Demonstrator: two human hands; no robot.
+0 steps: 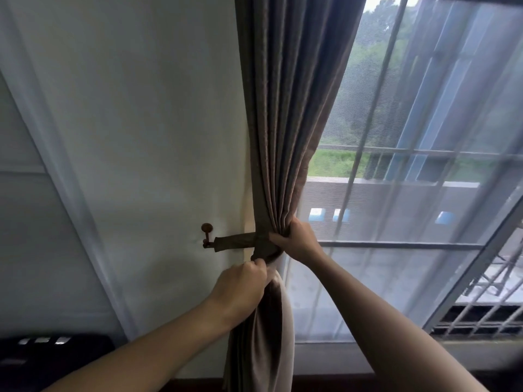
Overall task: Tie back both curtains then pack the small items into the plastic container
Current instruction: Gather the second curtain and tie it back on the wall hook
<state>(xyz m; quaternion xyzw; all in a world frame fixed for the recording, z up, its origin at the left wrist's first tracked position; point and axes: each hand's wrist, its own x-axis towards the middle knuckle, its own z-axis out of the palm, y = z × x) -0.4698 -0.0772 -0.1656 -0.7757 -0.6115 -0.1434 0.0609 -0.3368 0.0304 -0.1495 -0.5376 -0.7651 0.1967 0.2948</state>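
A brown curtain (285, 114) hangs at the left side of the window, gathered into a bunch. A matching fabric tieback (235, 241) runs from a small brown wall hook (207, 235) and wraps around the bunch. My right hand (297, 241) grips the gathered folds just above the tieback. My left hand (240, 287) is closed on the tieback's lower loop and the curtain fabric under it. Below the tieback the curtain falls loose. The other curtain, the small items and the plastic container are out of view.
A white wall (135, 137) lies left of the curtain. A sheer white curtain (410, 222) covers the barred window (396, 154). A dark object (53, 360) sits at the lower left. The windowsill (339, 360) runs along the bottom.
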